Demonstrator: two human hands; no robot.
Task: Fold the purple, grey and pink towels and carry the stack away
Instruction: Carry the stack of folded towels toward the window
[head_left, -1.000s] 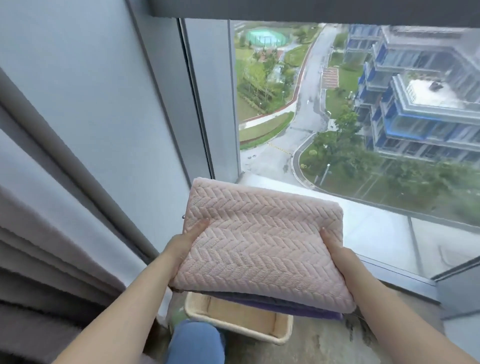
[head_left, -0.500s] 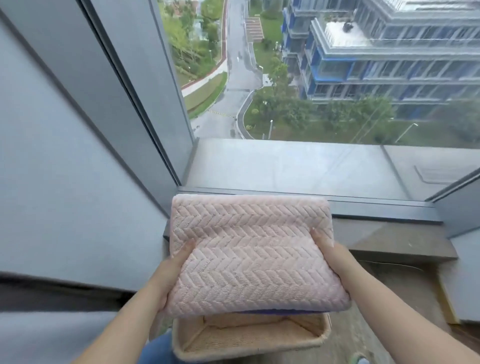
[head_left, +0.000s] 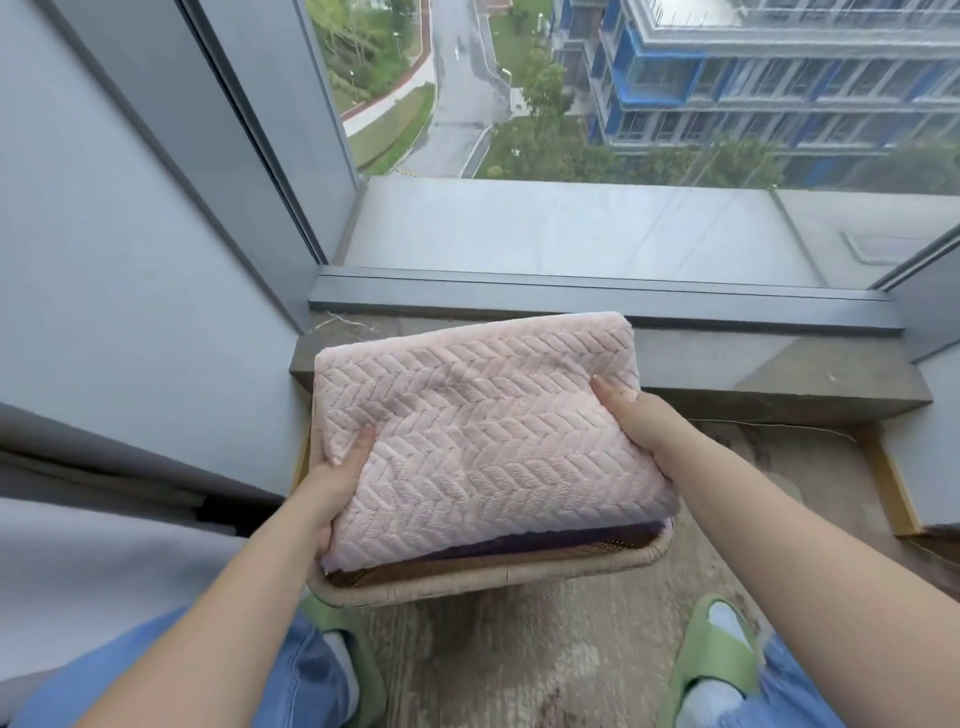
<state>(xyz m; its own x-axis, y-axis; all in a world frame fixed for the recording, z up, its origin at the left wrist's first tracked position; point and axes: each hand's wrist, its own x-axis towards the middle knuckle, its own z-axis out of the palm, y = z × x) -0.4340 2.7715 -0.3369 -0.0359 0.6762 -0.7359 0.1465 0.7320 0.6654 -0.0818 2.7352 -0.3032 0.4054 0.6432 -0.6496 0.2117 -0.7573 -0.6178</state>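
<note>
There is one view only, from a wide-angle camera worn on the person's head. It looks forward and steeply down, close over both forearms, with the folded pink herringbone-textured towel (head_left: 483, 441) filling the middle. Nearest the lower edge lie the green slippers (head_left: 711, 660); farther off are the dark stone window sill (head_left: 753, 384) and the street far below.

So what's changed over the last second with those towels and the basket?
The stack, pink towel on top, has come down to the woven basket, its purple underside now at the rim. The view tilted down, showing green slippers. Unchanged: left hand and right hand still grip the sides.
</note>
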